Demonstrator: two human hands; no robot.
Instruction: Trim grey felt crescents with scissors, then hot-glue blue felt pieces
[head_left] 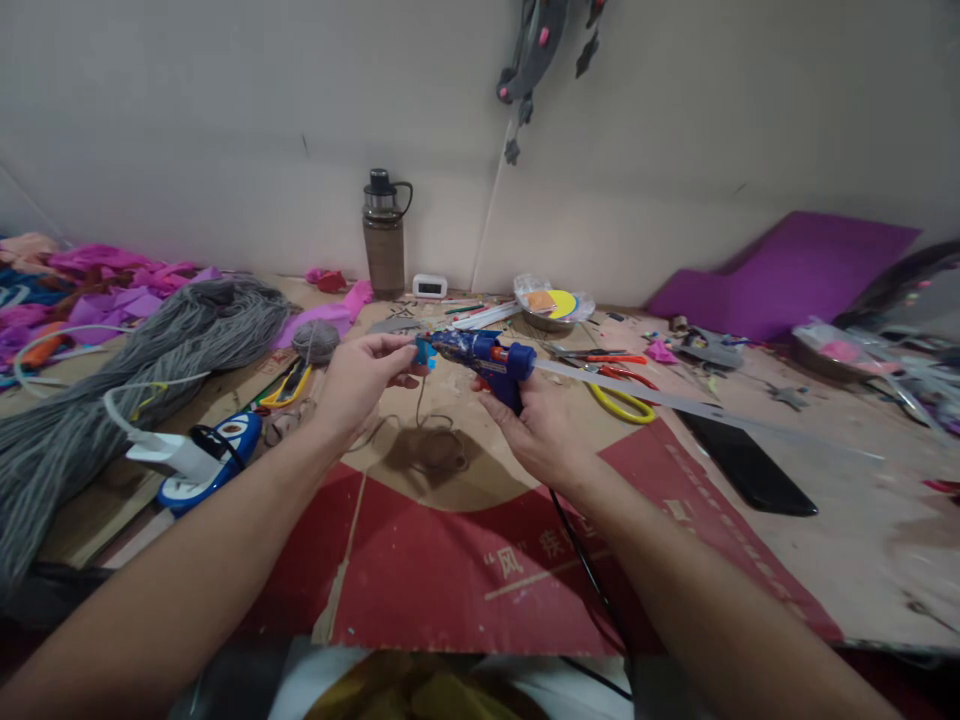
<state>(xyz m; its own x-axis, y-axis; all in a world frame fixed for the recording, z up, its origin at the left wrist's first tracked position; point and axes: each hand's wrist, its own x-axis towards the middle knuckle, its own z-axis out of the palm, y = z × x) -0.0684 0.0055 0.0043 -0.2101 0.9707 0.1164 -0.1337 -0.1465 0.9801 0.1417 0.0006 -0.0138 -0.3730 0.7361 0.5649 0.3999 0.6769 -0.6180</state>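
Note:
My right hand [529, 410] is wrapped round the handle of a blue hot glue gun [484, 355], its nozzle pointing left. A long clear glue stick [630, 385] sticks out of the gun's back end toward the right. My left hand [375, 375] pinches a small bright blue piece [426, 352] at the nozzle tip; its exact kind is too small to tell. A thin grey yarn [420, 405] hangs below the piece and curls on the cardboard. Whether the nozzle touches the piece I cannot tell.
Red-printed cardboard [450, 560] covers the table's front. Left are a grey yarn bundle [150, 365] and a blue power strip [217, 465]. A bottle [384, 240] stands at the wall. Yellow-handled scissors [622, 403] and a black phone [750, 465] lie right. The gun's cord [581, 550] runs over the front edge.

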